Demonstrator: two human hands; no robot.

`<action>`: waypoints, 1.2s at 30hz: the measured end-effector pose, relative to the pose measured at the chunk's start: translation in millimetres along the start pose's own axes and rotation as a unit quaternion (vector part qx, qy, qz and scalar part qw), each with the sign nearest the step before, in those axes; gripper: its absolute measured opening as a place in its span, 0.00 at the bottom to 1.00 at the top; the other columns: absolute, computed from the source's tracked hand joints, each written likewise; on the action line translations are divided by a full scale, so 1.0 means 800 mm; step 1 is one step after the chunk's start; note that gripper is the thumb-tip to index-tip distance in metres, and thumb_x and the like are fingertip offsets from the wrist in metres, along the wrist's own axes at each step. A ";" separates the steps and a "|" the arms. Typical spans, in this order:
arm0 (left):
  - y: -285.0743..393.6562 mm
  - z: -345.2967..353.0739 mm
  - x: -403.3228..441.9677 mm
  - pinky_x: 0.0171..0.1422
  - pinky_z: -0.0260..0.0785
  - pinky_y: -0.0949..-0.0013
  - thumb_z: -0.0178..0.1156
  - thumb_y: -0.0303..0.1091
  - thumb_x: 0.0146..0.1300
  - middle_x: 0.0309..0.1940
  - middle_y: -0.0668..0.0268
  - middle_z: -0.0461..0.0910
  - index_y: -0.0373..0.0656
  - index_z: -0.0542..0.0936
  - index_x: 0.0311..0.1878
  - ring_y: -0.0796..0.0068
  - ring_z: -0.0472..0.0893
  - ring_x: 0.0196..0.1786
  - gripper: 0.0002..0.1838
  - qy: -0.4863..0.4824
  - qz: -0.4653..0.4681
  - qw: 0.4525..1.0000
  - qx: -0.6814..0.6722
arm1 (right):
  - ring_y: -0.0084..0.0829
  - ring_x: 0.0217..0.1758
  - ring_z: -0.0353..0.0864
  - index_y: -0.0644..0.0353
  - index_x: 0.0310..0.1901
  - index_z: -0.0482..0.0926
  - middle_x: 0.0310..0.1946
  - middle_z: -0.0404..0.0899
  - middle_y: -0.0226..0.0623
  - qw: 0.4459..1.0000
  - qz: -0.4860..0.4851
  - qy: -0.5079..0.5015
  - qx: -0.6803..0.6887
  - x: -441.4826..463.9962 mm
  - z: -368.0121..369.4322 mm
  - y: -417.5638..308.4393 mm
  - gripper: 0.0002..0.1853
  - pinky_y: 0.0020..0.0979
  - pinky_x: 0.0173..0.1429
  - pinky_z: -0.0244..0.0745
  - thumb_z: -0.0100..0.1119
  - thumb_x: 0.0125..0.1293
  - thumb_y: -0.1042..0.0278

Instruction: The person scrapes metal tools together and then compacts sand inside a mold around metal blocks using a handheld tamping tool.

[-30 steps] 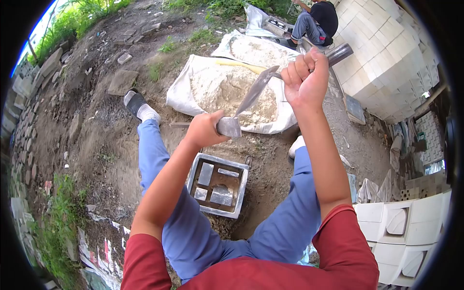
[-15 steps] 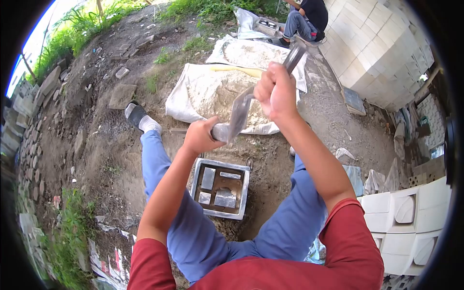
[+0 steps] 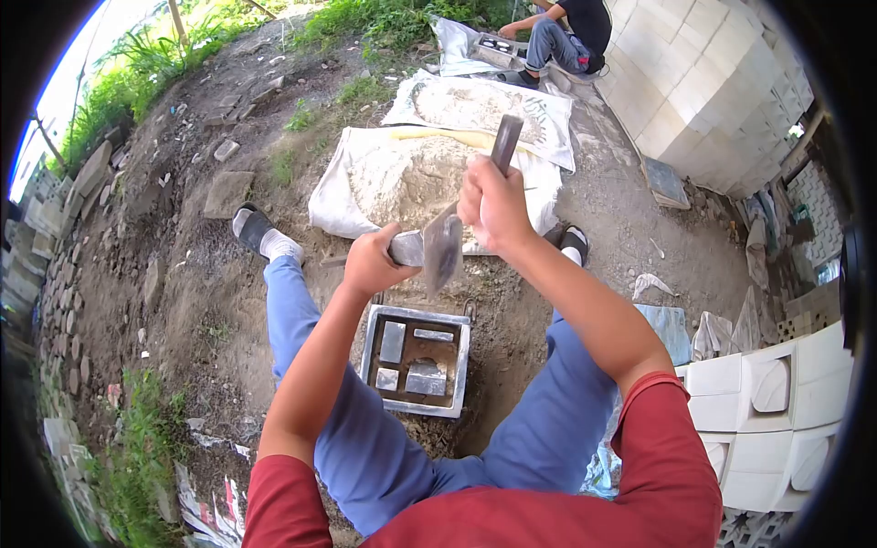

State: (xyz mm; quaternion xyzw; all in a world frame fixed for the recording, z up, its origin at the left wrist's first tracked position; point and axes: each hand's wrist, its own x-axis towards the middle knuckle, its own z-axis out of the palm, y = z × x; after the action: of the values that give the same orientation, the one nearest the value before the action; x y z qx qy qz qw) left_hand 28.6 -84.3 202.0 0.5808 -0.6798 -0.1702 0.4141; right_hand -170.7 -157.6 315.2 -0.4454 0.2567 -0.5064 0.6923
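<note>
My right hand (image 3: 494, 203) is closed round the dark handle of a trowel (image 3: 445, 251). The trowel's grey blade points down, against or right beside the end of a grey rectangular piece (image 3: 407, 248). That piece is in my left hand (image 3: 373, 262), fingers wrapped over it; a thin bar shows on the hand's far side. I cannot tell its exact kind. Below both hands, between my legs, sits a square metal mould (image 3: 369, 352) with several grey blocks inside and brownish material around them.
Ahead lie white sacks (image 3: 329, 196) spread under heaps of pale powder (image 3: 402, 178). Farther off, a person (image 3: 562, 50) sits by another mould. Stacked pale blocks (image 3: 703, 91) stand at the right, with more patterned blocks (image 3: 758, 402) nearer. Loose stones (image 3: 227, 149) dot the dirt on the left.
My right hand has come down and slightly left with the trowel, whose blade now hangs lower beside the grey piece. My left hand has barely moved.
</note>
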 end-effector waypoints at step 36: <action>-0.013 0.019 0.007 0.34 0.78 0.60 0.81 0.38 0.43 0.20 0.57 0.83 0.44 0.85 0.51 0.57 0.86 0.25 0.29 0.004 0.053 0.998 -0.018 | 0.20 0.12 0.47 0.47 0.20 0.57 0.13 0.51 0.20 0.991 -0.099 -0.049 0.071 0.048 0.045 -0.085 0.24 0.32 0.20 0.44 0.58 0.73 0.63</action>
State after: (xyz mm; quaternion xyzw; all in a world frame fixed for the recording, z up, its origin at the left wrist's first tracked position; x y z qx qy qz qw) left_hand 23.7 -95.9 187.8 0.5371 -0.7049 -0.1576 0.4356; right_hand -160.0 -187.0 395.3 -0.4424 0.1406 -0.5674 0.6802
